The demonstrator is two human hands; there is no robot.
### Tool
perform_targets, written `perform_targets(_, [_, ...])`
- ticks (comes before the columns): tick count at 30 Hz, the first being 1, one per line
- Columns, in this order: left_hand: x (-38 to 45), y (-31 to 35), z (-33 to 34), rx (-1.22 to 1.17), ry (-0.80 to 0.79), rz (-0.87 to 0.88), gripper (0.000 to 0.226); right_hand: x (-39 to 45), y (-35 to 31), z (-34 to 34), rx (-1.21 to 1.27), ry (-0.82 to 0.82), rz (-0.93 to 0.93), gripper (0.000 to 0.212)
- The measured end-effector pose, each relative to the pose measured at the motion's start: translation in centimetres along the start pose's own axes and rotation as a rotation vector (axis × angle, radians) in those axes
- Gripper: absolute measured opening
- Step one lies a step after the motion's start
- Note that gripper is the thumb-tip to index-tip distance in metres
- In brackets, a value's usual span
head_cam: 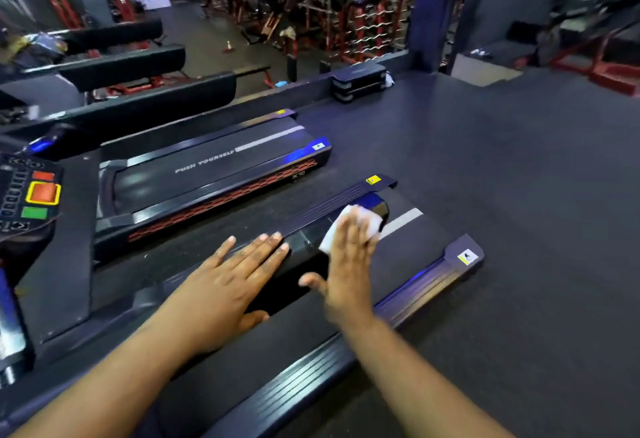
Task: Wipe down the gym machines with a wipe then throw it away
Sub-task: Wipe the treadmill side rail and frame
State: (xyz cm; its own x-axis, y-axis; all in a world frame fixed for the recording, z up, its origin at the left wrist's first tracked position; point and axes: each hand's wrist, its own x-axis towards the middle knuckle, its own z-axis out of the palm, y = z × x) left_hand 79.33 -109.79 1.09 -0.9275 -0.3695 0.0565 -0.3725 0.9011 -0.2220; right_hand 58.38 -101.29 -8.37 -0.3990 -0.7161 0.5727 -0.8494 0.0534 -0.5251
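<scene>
Flat-palmed, both hands spread: right pressing a white wipe (soft, crumpled), left on glossy handrail.

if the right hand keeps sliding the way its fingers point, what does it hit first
The right hand presses the wipe on a glossy black handrail. Straight on it would likely reach the rail's rounded end and run off; depth is hard to judge.

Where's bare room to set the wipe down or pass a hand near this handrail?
Free: the dark floor right of the near treadmill, up to the step platform; the belt between right hand and side rail. Crowded: the handrail, under left hand and the wipe; the narrow gap to the second treadmill.
</scene>
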Motion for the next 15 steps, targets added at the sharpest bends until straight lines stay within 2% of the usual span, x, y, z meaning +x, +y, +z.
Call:
perform_targets(4, [-1.4,-1.4,0.1,-0.025,0.018,0.045,0.116,-4.5,-2.7,3.8,0.065,-0.039,-0.033,0.107])
perform_targets(8, [-2.8,-2.2,0.4,-0.049,0.016,0.065,0.117,-2.1,-1.5,3.8,0.244,0.199,0.389,0.113])
perform_targets(10, [-2.6,-2.2,0.5,-0.074,0.023,0.062,0.117,-0.5,-1.9,3.6,0.344,0.315,0.533,0.111])
perform_targets(12, [-2.1,-2.1,0.4,-0.120,0.014,0.080,0.115,-0.6,-4.3,4.1,0.383,0.343,0.528,0.106])
perform_targets(15, [-2.2,-2.1,0.1,-0.145,-0.014,0.088,0.108,-3.8,-8.7,5.5,0.367,0.230,0.357,0.096])
